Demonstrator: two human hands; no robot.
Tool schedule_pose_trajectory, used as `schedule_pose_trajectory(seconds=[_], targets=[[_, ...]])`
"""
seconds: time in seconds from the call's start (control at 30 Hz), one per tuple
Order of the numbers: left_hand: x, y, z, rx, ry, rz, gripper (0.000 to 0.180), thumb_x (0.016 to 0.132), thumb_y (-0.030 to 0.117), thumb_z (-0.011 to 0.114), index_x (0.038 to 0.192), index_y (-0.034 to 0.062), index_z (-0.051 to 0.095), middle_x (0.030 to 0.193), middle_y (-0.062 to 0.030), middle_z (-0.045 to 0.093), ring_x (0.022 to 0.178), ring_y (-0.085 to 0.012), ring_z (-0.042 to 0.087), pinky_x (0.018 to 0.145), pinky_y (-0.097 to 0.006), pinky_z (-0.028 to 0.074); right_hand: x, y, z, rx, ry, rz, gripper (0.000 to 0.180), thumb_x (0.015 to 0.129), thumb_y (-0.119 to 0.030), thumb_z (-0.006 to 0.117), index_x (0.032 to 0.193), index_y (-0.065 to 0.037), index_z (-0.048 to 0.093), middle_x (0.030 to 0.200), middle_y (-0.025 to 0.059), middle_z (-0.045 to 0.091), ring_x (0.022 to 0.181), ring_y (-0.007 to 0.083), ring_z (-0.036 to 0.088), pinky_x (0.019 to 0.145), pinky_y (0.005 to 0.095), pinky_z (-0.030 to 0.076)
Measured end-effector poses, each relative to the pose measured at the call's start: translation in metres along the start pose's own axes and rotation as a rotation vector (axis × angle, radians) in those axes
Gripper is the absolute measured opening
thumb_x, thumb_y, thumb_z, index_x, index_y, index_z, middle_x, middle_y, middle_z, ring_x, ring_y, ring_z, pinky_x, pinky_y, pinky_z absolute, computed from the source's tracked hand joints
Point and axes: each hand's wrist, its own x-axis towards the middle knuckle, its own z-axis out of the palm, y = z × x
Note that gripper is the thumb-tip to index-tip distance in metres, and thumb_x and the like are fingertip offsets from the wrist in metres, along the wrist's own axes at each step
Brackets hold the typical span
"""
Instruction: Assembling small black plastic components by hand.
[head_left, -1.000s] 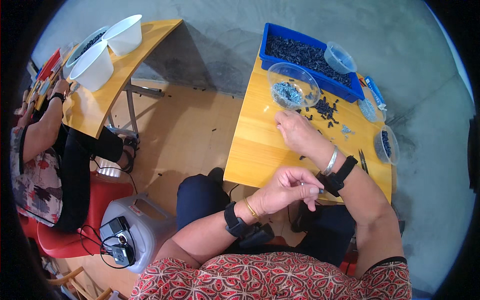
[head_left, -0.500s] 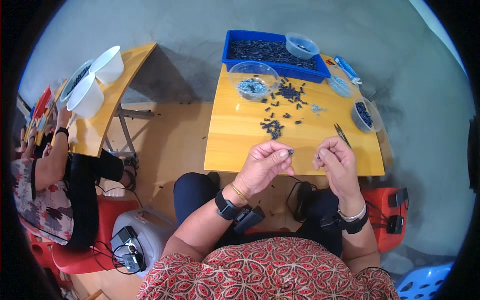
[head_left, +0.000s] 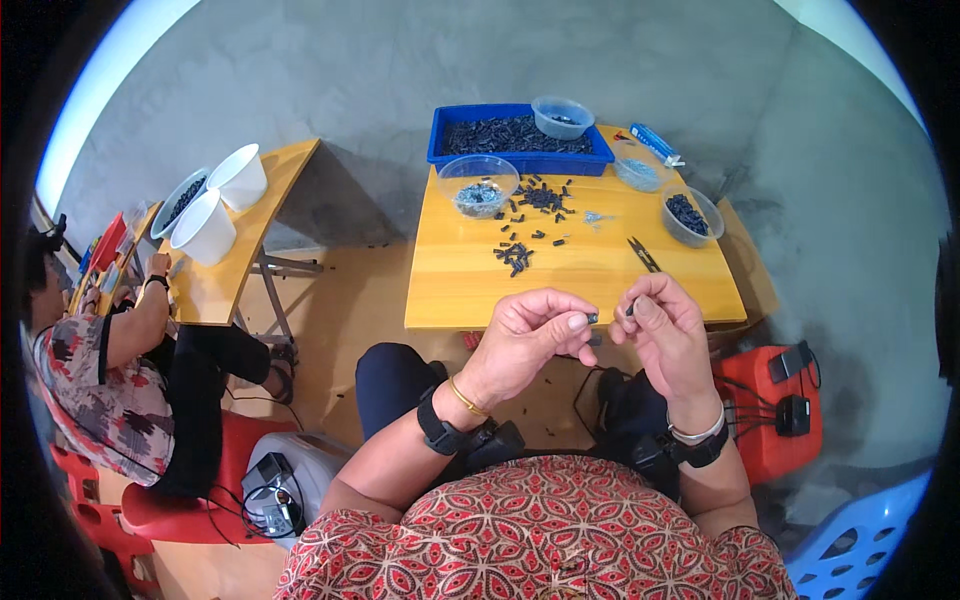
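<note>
My left hand (head_left: pixel 525 335) pinches a small black cylindrical piece (head_left: pixel 592 318) between thumb and forefinger, just past the table's near edge. Close on its right, my right hand (head_left: pixel 662 325) is closed in a pinch too, with a tiny dark piece (head_left: pixel 630 309) at its fingertips; its kind is too small to make out. A narrow gap separates the two pinches. Beyond them on the yellow table (head_left: pixel 450 290) lie loose black pieces in a near heap (head_left: pixel 516 258) and a larger far heap (head_left: pixel 543 197). Dark-bladed thread snips (head_left: pixel 643 254) rest beyond my right hand.
At the back stands a blue tray (head_left: pixel 437 150) of black pieces, with a clear bowl (head_left: pixel 562 118) on it. More bowls hold small silvery parts (head_left: pixel 480 198), pale bits (head_left: pixel 640 174) and black pieces (head_left: pixel 687 214). At left, another person (head_left: pixel 120 370) sits by a table with white tubs (head_left: pixel 205 228).
My hands have drawn closer together, each still pinching its piece. The view has tilted up, so the table sits differently in it. The other person's arm has shifted slightly.
</note>
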Motion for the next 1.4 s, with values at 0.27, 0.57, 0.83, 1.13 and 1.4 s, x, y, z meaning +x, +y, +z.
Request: schedule_pose_trajectory(seconds=[0.27, 0.57, 0.83, 1.13, 1.4], targets=[[-0.011, 0.004, 0.021, 0.055, 0.032, -0.012, 0.016, 0.084, 0.008, 0.052, 0.096, -0.0025, 0.056, 0.073, -0.0069, 0.055, 0.064, -0.0129, 0.052, 0.064, -0.031, 0.052, -0.014, -0.01, 0.009, 0.045, -0.071, 0.037, 0.008, 0.083, -0.005, 0.053, 0.089, -0.001, 0.05, 0.078, 0.0049, 0.053, 0.064, 0.0109, 0.05, 0.06, 0.0266, 0.045], [-0.014, 0.004, 0.017, 0.081, 0.004, 0.014, 0.017, 0.085, 0.009, 0.051, 0.097, -0.0025, 0.055, 0.08, -0.0108, 0.059, 0.072, -0.0176, 0.059, 0.065, -0.03, 0.051, -0.015, -0.008, 0.012, 0.022, -0.126, -0.019, 0.006, 0.08, -0.002, 0.055, 0.085, -0.001, 0.051, 0.074, 0.0062, 0.054, 0.064, 0.0122, 0.05, 0.058, 0.0277, 0.045], [-0.011, 0.002, 0.015, 0.106, -0.039, 0.053, 0.016, 0.085, 0.009, 0.051, 0.096, -0.0024, 0.055, 0.085, -0.0144, 0.06, 0.073, -0.0197, 0.06, 0.065, -0.029, 0.051, -0.012, -0.002, 0.011, -0.006, -0.147, -0.019, 0.006, 0.078, 0.003, 0.055, 0.083, 0.0, 0.052, 0.075, 0.0075, 0.056, 0.065, 0.0151, 0.056, 0.06, 0.0268, 0.048], [-0.013, 0.005, 0.013, 0.182, -0.023, 0.066, 0.015, 0.084, 0.008, 0.051, 0.094, -0.0036, 0.055, 0.082, -0.0146, 0.06, 0.071, -0.0192, 0.06, 0.063, -0.028, 0.051, -0.014, -0.001, 0.014, -0.115, -0.123, -0.055, 0.006, 0.078, 0.003, 0.056, 0.08, 0.0, 0.05, 0.073, 0.008, 0.055, 0.062, 0.0151, 0.056, 0.057, 0.026, 0.048], [-0.012, 0.005, 0.013, 0.153, -0.017, 0.047, 0.015, 0.085, 0.008, 0.051, 0.093, -0.0039, 0.056, 0.081, -0.0141, 0.06, 0.068, -0.0182, 0.06, 0.061, -0.028, 0.052, -0.016, 0.007, 0.015, -0.057, -0.069, -0.072, 0.007, 0.079, 0.0, 0.057, 0.08, 0.0, 0.05, 0.071, 0.0081, 0.055, 0.061, 0.0148, 0.055, 0.057, 0.0262, 0.048]])
